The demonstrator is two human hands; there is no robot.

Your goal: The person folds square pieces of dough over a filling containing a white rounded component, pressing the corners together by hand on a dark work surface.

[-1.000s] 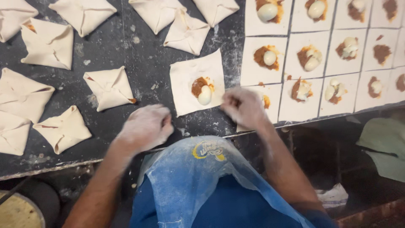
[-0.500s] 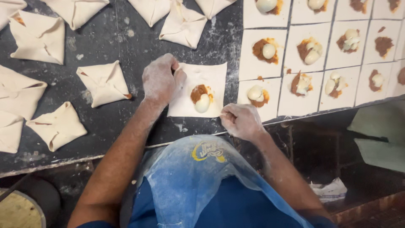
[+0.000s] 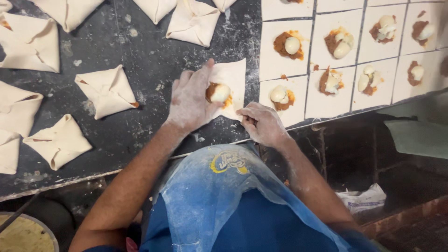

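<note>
Left hand hides dough square's left half; top pastries cut off.

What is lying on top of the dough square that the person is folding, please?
On the dough square lie orange-brown filling and a pale egg piece; the left hand covers its left part.

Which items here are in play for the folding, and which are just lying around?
In play:
left hand
right hand
dough square with filling
filled squares waiting
folded parcels
floured worktop

Lying about:
crumpled bag lower right
round basket lower left
green sheet at right
</note>
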